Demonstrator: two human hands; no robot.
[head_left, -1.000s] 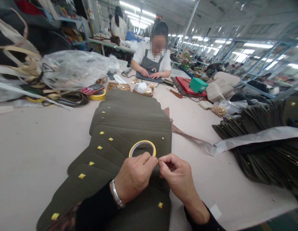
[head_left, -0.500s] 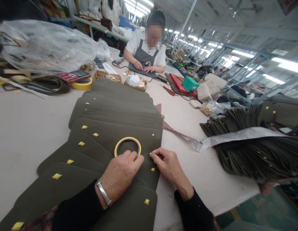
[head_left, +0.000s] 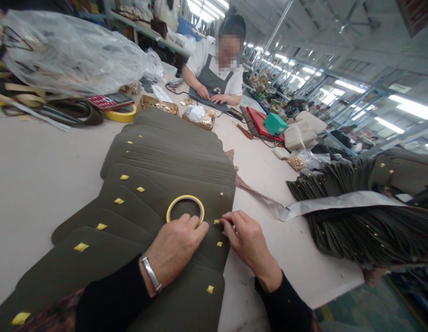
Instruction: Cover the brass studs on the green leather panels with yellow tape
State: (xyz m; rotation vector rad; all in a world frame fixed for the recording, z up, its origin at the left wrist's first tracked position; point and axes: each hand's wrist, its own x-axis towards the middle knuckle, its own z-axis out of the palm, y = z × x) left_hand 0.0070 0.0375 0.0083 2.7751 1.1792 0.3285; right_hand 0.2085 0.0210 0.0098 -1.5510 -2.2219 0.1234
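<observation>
My left hand (head_left: 181,246) grips a roll of yellow tape (head_left: 185,197), which stands tilted over a stack of dark olive panels (head_left: 158,184). Close to the panels' right edge, my right hand (head_left: 246,235) has thumb and forefinger pinched together beside a small piece of yellow tape (head_left: 216,221). Whether anything is between those fingertips is hidden. A bare metal stud (head_left: 221,194) shows a little farther up the same panel. Other yellow tape pieces (head_left: 219,244) dot the fanned panels along both sides.
Across the table sits a person with hands on a dark piece (head_left: 207,102). Boxes of gold hardware (head_left: 160,107) stand at the back. A fanned stack of olive panels (head_left: 359,226) lies right, with a pale strip over it. A plastic bag (head_left: 72,55) bulges at the left.
A yellow tape piece now lies where a shiny spot showed at my right fingertips. My right hand has shifted slightly right; the left still holds the roll.
</observation>
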